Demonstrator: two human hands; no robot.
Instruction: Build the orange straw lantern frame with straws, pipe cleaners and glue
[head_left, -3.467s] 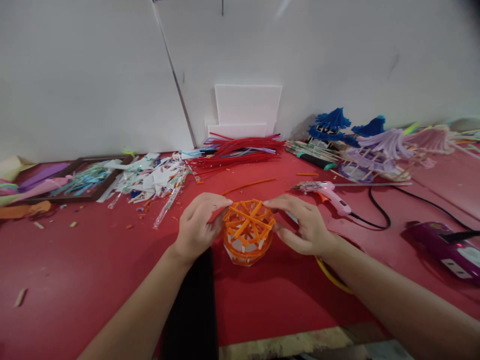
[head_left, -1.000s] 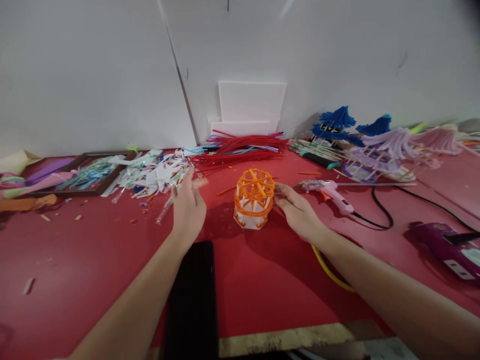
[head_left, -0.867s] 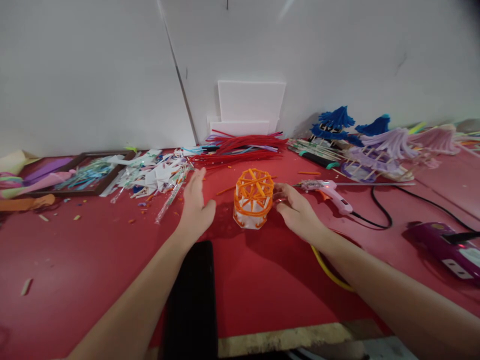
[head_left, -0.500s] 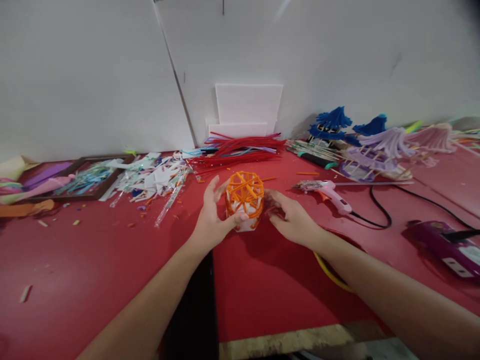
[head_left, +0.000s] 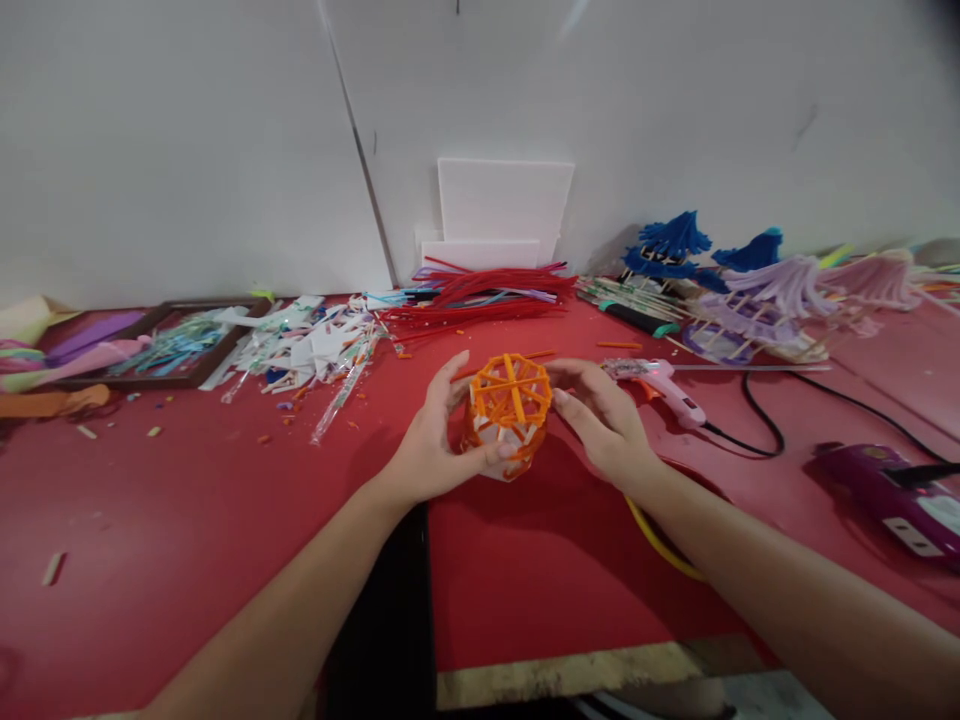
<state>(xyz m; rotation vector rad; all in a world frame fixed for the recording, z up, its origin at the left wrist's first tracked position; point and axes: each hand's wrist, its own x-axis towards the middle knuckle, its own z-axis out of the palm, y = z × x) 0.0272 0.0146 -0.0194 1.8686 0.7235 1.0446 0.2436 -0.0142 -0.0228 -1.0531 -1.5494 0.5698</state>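
A small round craft model (head_left: 512, 392) made of orange pipe-cleaner strips with a whitish lower part is held between my two hands, in the middle of the view. Its top is a ring crossed by orange spokes. My left hand (head_left: 442, 445) is curved around its left side, with the thumb pressed on the front. On the far right side, my right hand (head_left: 604, 415) has its fingers and thumb at the rim of the model. Some fingertips of both hands are hidden behind it.
A pink hot glue gun (head_left: 667, 388) lies to the right, its black cord trailing. Red pipe cleaners (head_left: 487, 305) lie at the back. White scraps (head_left: 322, 345) are piled left. Blue and lilac craft pavilions (head_left: 746, 320) stand at the right. A purple power strip (head_left: 885, 490) is far right.
The model has turned and shifted slightly to the right and nearer to me. My right hand has closed in, and its thumb and fingers now meet the model's rim.
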